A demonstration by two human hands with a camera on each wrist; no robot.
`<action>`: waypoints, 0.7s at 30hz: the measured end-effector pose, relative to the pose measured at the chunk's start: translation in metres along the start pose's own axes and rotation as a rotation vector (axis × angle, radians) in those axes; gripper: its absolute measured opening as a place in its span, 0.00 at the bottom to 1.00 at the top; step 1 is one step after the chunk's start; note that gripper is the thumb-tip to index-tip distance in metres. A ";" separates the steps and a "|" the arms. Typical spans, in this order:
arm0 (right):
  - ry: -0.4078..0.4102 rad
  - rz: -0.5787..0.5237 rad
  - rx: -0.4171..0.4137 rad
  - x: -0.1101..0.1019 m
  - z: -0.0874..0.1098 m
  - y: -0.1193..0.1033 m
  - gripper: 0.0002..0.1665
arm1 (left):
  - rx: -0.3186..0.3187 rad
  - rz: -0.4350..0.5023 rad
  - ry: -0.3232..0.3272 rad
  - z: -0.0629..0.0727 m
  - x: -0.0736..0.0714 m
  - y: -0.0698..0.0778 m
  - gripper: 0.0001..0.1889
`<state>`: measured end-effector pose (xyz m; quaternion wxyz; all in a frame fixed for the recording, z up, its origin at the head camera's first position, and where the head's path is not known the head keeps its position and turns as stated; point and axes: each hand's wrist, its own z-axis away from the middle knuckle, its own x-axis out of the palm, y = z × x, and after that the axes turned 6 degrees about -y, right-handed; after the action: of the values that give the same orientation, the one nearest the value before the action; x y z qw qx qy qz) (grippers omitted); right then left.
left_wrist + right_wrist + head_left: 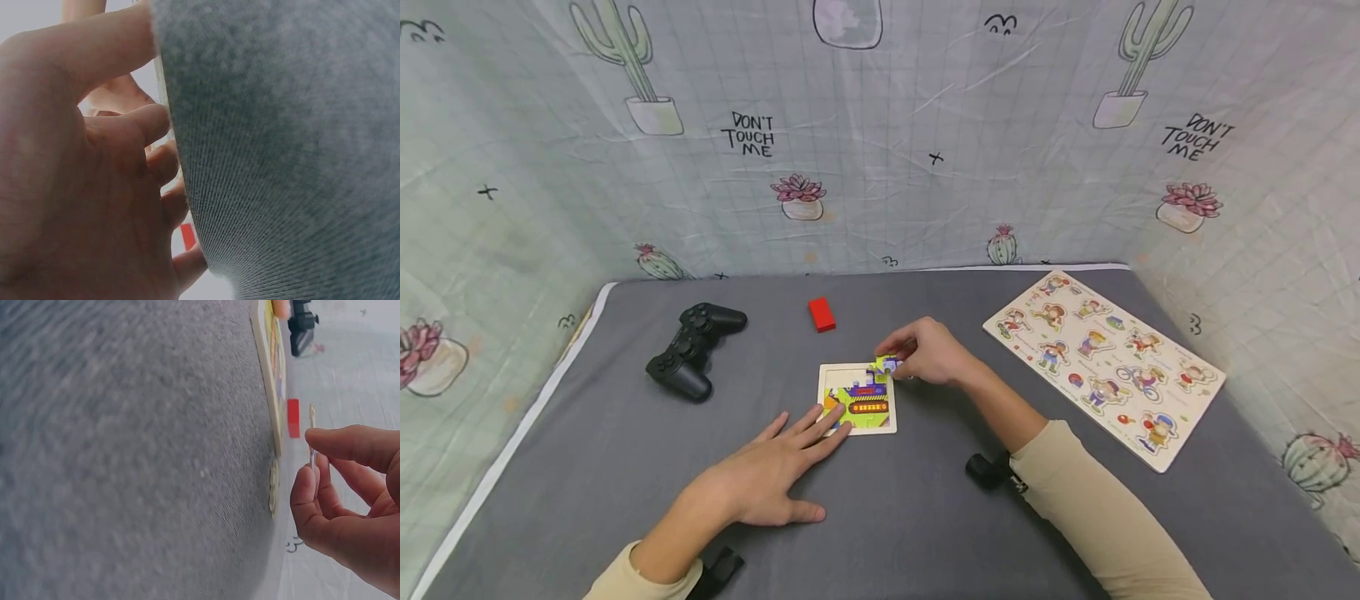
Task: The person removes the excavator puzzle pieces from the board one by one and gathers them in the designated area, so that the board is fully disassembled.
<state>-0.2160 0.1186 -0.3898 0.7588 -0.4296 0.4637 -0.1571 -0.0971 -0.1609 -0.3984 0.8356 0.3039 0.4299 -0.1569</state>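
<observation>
A small square wooden jigsaw puzzle point(867, 432) lies on the grey cloth, its picture showing a purple tracked vehicle on green. Bare wood shows in the upper left of its tray. My left hand point(767, 475) is spread flat, with fingertips on the puzzle's lower left corner. Above the upper right corner, my right hand point(934, 354) pinches a green and purple puzzle piece point(883, 364) between thumb and fingers. The right wrist view shows that piece point(312, 415) edge-on, raised off the cloth. Another flat piece point(274, 487) lies beside the puzzle there; the right hand hides it in the head view.
A red block point(822, 314) sits behind the puzzle. To the left is a black game controller point(695, 350). A large wooden board with pictured children point(1097, 358) lies at the right, beyond my right forearm. Patterned cloth walls point(880, 192) border the table at back and sides.
</observation>
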 end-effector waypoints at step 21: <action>0.027 -0.075 0.016 -0.029 0.025 0.025 0.24 | 0.029 -0.007 0.014 0.001 0.000 0.000 0.53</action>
<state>-0.2140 0.1639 -0.3885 0.7496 -0.4382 0.4562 -0.1948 -0.0964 -0.1617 -0.3984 0.8275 0.3155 0.4346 -0.1639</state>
